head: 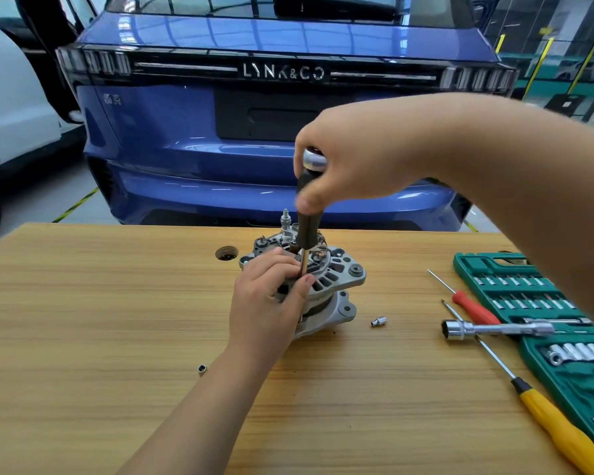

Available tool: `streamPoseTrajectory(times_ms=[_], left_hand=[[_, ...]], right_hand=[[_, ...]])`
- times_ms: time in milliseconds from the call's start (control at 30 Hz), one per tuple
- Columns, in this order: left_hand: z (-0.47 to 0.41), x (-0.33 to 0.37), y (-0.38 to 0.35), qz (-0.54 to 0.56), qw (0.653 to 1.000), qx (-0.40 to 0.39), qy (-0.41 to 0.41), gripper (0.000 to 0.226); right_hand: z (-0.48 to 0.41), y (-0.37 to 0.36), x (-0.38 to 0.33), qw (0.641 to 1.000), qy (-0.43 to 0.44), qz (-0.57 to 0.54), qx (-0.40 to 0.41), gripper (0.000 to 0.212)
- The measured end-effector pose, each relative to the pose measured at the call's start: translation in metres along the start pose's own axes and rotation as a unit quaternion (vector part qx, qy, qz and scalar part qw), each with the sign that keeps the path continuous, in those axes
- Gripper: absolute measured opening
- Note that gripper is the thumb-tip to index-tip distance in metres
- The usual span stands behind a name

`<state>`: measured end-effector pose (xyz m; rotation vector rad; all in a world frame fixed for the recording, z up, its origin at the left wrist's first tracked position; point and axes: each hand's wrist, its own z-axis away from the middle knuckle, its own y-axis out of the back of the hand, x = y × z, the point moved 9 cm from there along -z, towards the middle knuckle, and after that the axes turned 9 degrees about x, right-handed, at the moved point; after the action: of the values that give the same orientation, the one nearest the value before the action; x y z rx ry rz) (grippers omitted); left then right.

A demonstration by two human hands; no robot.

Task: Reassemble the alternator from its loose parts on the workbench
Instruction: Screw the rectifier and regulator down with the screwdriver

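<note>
1. Left hand (264, 303): reaches in from the lower edge on a bare forearm. Fingers are curled around the lower shaft of the driver and against the alternator's top face, steadying both.
2. Right hand (357, 156): raised above the work and wrapped around the top of the driver handle. It is slightly blurred.
3. Dark-handled driver (307, 228): chrome cap, brass-coloured shaft, held upright. Its tip is hidden behind the left fingers.
4. Alternator (336, 275): stands on end near the middle of the table (83, 320). The two grey housing halves are already mated. The electrical parts and a threaded terminal stud (285, 217) sit exposed on top.
5. Progress, as judged: the main body is together and a fastener on the upper end appears to be in hand. An end cover is probably still to fit, though none is visible. I cannot tell how many fasteners remain.
6. Loose small sockets: one (378, 321) just right of the alternator, one (202, 369) beside the left forearm.
7. Tools at right: red-handled screwdriver (474, 308), yellow-handled screwdriver (556, 426) and chrome socket wrench (494, 329). The wrench lies across both screwdrivers and onto the open green socket-set case (528, 289).
8. Surface: light wood-grain top with a round cable hole (226, 252) behind the alternator.
9. Room: a workshop bay. The tail of a blue Lynk & Co car (254, 132) stands close behind the table, a white car (11, 108) is at left, and the floor has yellow-and-black line markings.
</note>
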<state>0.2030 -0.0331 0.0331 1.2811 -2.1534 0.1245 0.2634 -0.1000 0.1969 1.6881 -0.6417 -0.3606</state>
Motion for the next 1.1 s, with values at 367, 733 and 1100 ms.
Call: streamPoseTrajectory(times_ms=[367,733,1100], left_hand=[[0.005,-0.017,-0.006,-0.056,0.986,-0.153,0.037,0.073],[0.003,-0.009,-0.004,-0.05,0.992,-0.117,-0.006,0.054],[0.004,-0.007,-0.006,-0.052,0.993,-0.106,-0.006,0.049]], right_hand=[[0.009,0.002,0.008,0.999,0.001,-0.039,0.036,0.02],[0.004,0.002,-0.016,0.997,0.067,0.029,-0.023,0.019],[0.01,0.004,-0.025,0.995,0.071,0.041,0.051,0.023]])
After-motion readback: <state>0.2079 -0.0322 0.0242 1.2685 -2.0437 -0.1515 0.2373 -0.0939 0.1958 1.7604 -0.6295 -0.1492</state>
